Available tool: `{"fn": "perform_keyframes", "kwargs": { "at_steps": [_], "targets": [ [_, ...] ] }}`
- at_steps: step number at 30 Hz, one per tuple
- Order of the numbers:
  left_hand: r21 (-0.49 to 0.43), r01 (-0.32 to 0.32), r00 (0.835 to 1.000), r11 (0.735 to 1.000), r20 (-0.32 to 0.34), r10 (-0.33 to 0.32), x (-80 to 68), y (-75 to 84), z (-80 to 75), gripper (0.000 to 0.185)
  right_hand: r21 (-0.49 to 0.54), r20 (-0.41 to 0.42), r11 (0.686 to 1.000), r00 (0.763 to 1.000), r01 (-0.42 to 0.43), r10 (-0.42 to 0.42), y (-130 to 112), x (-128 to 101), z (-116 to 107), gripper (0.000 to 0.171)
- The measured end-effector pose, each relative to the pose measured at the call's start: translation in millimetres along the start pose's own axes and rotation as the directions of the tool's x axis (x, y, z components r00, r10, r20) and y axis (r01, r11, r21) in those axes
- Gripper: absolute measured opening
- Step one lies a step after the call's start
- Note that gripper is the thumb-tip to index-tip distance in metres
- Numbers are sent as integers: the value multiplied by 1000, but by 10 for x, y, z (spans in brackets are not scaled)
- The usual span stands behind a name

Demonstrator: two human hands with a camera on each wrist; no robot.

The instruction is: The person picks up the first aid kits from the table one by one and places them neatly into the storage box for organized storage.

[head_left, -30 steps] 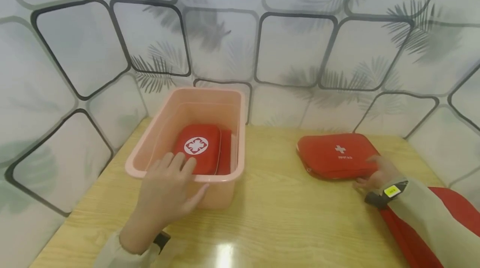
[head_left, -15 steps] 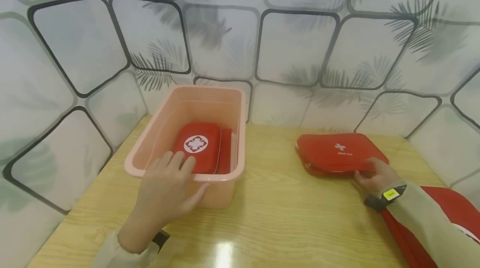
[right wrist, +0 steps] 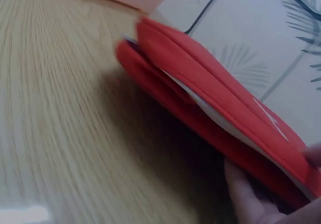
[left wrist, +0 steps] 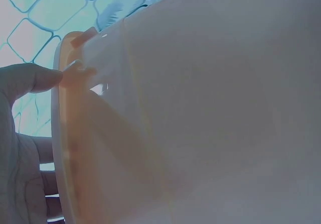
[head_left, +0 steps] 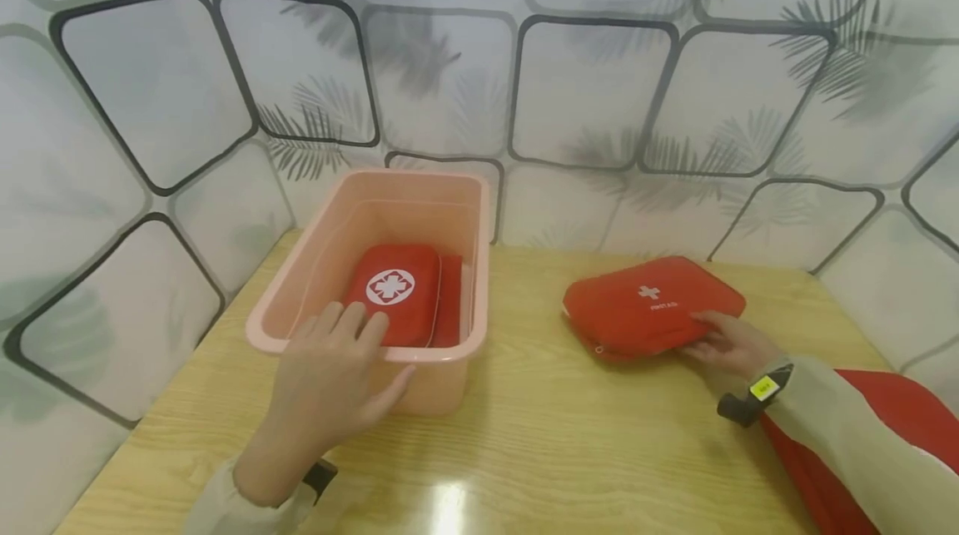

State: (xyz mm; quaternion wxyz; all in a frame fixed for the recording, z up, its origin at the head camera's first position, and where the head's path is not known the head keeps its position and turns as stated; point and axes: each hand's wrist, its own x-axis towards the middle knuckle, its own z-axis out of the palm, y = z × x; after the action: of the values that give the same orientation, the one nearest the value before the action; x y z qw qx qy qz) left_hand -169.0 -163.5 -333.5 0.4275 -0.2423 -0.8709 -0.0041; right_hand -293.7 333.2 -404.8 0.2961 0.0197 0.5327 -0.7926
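Observation:
A pink plastic bin (head_left: 480,219) stands at the table's left, holding a small red pouch (head_left: 397,294) with a white round cross emblem. My left hand (head_left: 337,360) holds the bin's near rim, fingers over the lip and thumb on the outer wall. The left wrist view shows the bin wall (left wrist: 210,108) with my thumb (left wrist: 30,81) at the rim. To the right, my right hand (head_left: 708,335) grips the near edge of a larger red first aid pouch (head_left: 644,306), thumb on top. In the right wrist view the pouch (right wrist: 210,98) is tilted up off the table, with fingers (right wrist: 246,199) under it.
The wooden table (head_left: 562,435) is enclosed by patterned walls at the back and both sides. Another red fabric item (head_left: 899,410) lies at the lower right under my right forearm. Bare tabletop lies between the bin and the pouch.
My right hand has taken hold of the large pouch's near edge, raised it and shifted it left toward the bin. The left hand has stayed on the bin's rim.

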Motion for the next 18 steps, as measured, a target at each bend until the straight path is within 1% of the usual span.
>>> {"fn": "perform_keyframes", "kwargs": {
  "at_steps": [1,2,3,5,7,9,12,16,18],
  "targets": [
    [3,-1,1000,1000,0,1,4,3,-2,40,186,-32,980,996,-73,80,-21,37,6,15],
    [2,-3,1000,1000,0,3,6,7,-4,39,155,-39,984,994,-92,99,-33,66,17,13],
    [2,-3,1000,1000,-1,3,8,10,-5,39,277,-92,950,981,-141,172,-55,94,34,15],
    [2,-3,1000,1000,-1,3,10,9,-11,38,154,-128,973,973,-171,191,-90,143,71,11],
    [0,-1,1000,1000,-3,1,11,8,-13,38,64,-151,978,967,-199,207,-113,173,96,11],
    [-4,1,1000,1000,-3,-1,10,7,-12,39,17,-164,977,963,-213,213,-119,192,112,11],
    [-14,7,1000,1000,3,-7,6,5,-7,39,13,-167,973,958,-232,231,-113,205,121,5],
    [-22,9,1000,1000,13,-9,4,2,0,38,17,-131,972,963,-233,234,-96,185,141,23],
    [-22,6,1000,1000,14,-5,7,3,1,38,14,-101,975,970,-221,222,-84,166,159,28]
  ]
}}
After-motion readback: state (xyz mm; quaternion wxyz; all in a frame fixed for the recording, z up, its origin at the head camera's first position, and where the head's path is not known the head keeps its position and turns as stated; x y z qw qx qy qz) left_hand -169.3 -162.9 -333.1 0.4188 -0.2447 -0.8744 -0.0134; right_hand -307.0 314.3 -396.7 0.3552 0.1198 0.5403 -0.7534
